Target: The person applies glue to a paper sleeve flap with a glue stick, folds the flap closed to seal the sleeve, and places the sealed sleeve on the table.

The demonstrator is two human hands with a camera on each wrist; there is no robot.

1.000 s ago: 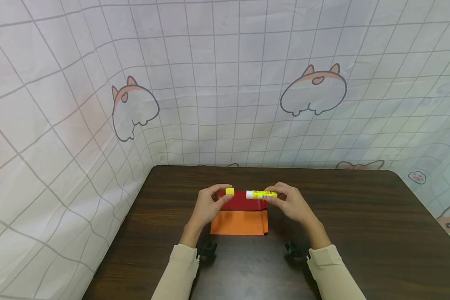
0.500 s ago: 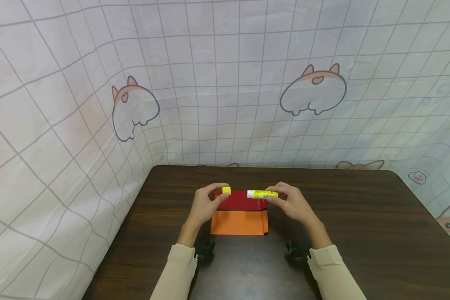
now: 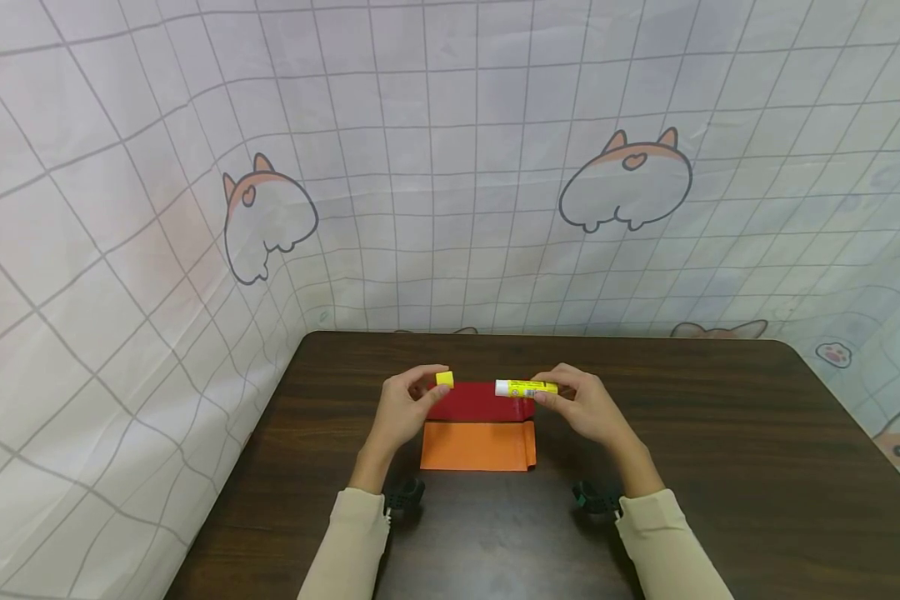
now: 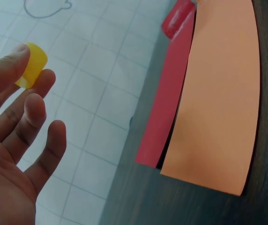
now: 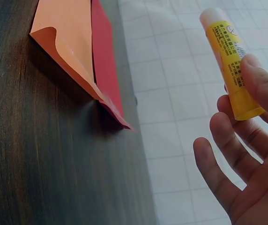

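Note:
Between thumb and fingers my left hand (image 3: 405, 404) pinches a small yellow glue stick cap (image 4: 36, 65), held above the table. My right hand (image 3: 587, 407) grips a yellow glue stick (image 5: 230, 65) with printed lettering, its white uncapped end pointing left toward the cap. A gap separates the cap and the stick. Below both hands, a red paper piece (image 3: 474, 402) lies behind an orange paper piece (image 3: 476, 446), their long edges side by side. Each has a curled or folded flap at its right end, seen on the orange flap (image 5: 47, 40) in the right wrist view.
The dark wood-grain table (image 3: 720, 467) extends to both sides of the papers. Behind it hangs a white grid-patterned cloth (image 3: 450, 208) with cartoon animal drawings, also running along the left side. Dark wrist-worn devices sit below each hand.
My left hand has drawn away to the left with the yellow cap, widening the gap. The right hand with the glue stick has barely shifted right. The papers stay put.

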